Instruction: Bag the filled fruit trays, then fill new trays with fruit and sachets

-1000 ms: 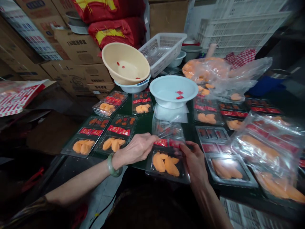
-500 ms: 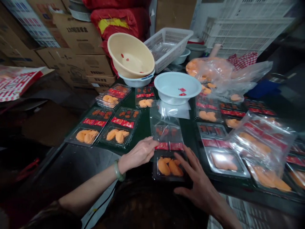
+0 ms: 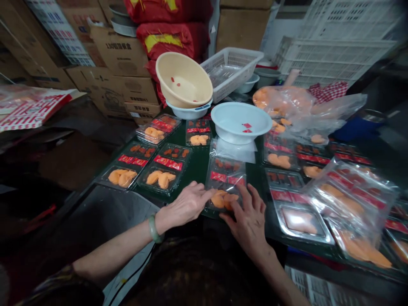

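Observation:
A black food tray [image 3: 218,176] lies in front of me, most of it inside a clear plastic bag [image 3: 223,155]. It holds orange pieces [image 3: 223,198], red sachets and small brown items in compartments. At its left edge my left hand [image 3: 188,202], with a jade-green bangle on the wrist, pinches the bag near the opening. My right hand [image 3: 250,216] grips the tray's near right corner, thumb by the front edge and bent fingers along the side. The fingers partly cover the orange pieces.
Filled trays [image 3: 162,170] stand to the left, and bagged ones [image 3: 353,195] pile up on the right. Behind the tray are a light blue basin [image 3: 240,119], a cream basin [image 3: 183,80], a white basket [image 3: 229,63] and a bag of orange pieces [image 3: 283,100]. Cardboard boxes [image 3: 137,89] line the back left.
The tray has slid away from me, deeper into the bag, pushed by my right hand. My right fingers have curled closer around its near corner. My left hand keeps its pinch.

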A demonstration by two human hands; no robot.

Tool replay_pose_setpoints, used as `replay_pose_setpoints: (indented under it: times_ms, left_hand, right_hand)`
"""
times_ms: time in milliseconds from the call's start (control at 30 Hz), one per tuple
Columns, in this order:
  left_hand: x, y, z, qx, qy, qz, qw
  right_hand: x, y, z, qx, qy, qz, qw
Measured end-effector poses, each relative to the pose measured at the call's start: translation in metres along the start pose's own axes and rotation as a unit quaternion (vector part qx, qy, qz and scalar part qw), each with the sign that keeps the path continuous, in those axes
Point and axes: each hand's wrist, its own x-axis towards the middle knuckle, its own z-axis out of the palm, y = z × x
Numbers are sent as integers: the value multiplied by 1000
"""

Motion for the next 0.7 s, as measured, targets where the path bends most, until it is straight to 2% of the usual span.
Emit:
replay_pose_setpoints:
  times_ms: [67,133,300,400,467,500,533,567,633,700]
  left_hand:
    - [-5,-4,2,6,5,-5,1000]
    - [-8,-1,1,12,8,1,1000]
    - [-23,28,-3,-10,66,13,998]
    - [-41,46,3,-65,116,24,991]
    - [-52,52,8,-111,144,33,983]
    - [-57,53,11,-148,159,16,976]
    - [-60,52,12,-194,179,-31,964]
    - [-61,49,12,-243,206,-107,942]
    - [-57,40,9,-327,249,-285,866]
    - [-44,27,3,-378,242,-393,802]
  right_hand:
    - [7,5,1,47,-49,-84,994]
    - [11,7,7,66,-46,-114,990]
    - [3,-18,20,74,106,-59,990]
    - [-2,-30,22,85,145,-30,985]
    - [1,-29,24,77,174,7,982]
    - [4,-26,27,68,187,19,980]
    - [7,-22,29,58,199,22,978]
    - [10,-18,32,48,207,18,977]
    - [13,-11,36,40,207,-14,978]
    - [12,-8,37,42,202,-61,977]
